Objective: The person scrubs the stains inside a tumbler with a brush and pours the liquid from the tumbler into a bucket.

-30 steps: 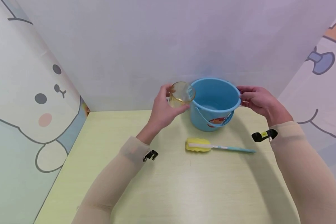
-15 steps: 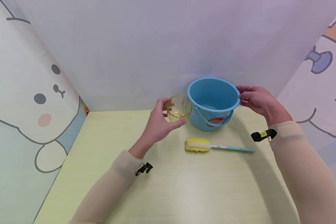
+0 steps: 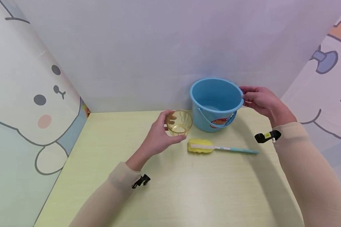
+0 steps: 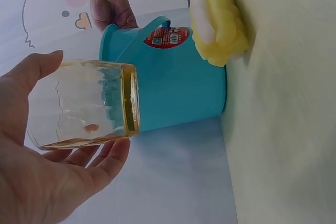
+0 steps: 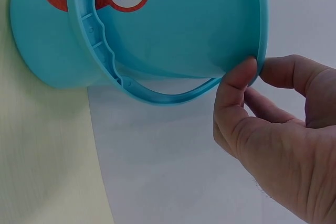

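My left hand point(image 3: 160, 134) holds an amber-tinted glass cup point(image 3: 179, 128), thumb on the near side and fingers round the far side. In the left wrist view the glass point(image 4: 89, 100) is upright, a gap showing between its thick base and the tabletop. To its right stands a blue plastic bucket point(image 3: 202, 118) with a red label, its handle hanging down in front. At the bucket's right side, my right hand point(image 3: 262, 100) pinches the rim between thumb and fingers; the right wrist view shows the fingertips point(image 5: 244, 72) on that rim.
A sponge bottle brush with a yellow head point(image 3: 201, 146) and a blue-and-white handle point(image 3: 238, 150) lies in front of the bucket on the pale wooden table point(image 3: 204, 192). Behind rises a plain light wall point(image 3: 136, 56); cartoon-printed panels flank both sides.
My left hand has brought the glass from beside the bucket's rim down and nearer, slightly leftward. The bucket shifted a little left early on; the right hand keeps its hold.
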`<state>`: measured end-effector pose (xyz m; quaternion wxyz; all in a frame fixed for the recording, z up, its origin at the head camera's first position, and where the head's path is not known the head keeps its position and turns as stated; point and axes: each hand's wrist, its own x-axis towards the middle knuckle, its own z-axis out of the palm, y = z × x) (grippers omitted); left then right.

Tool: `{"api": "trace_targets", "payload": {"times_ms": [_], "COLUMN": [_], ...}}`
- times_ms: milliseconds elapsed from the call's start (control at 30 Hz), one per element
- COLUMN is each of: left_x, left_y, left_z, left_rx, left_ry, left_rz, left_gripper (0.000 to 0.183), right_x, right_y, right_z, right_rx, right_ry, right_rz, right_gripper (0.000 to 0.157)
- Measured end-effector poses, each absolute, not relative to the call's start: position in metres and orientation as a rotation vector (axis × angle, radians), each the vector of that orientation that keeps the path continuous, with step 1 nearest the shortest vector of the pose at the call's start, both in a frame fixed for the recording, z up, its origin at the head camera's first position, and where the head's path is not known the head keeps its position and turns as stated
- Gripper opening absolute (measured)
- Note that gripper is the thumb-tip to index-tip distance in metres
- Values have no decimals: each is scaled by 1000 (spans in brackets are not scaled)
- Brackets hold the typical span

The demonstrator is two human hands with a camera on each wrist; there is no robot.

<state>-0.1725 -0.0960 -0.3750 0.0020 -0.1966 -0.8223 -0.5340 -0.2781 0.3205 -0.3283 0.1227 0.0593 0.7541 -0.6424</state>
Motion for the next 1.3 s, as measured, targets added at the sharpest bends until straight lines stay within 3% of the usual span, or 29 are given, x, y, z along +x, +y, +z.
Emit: {"api": "trace_targets", "payload": {"times_ms": [1300], "left_x": [-148], "left_y": [-107], "left_z": [-431], "left_rx": [-726], "left_ry": [-2917], "left_rz": [-1670], "left_gripper": [90], "right_x": [-275], "right_y": [324], "right_z": [-328], "right_rx": [147], "right_ry": [2203], "right_rz": [-1877], "right_gripper": [61]}}
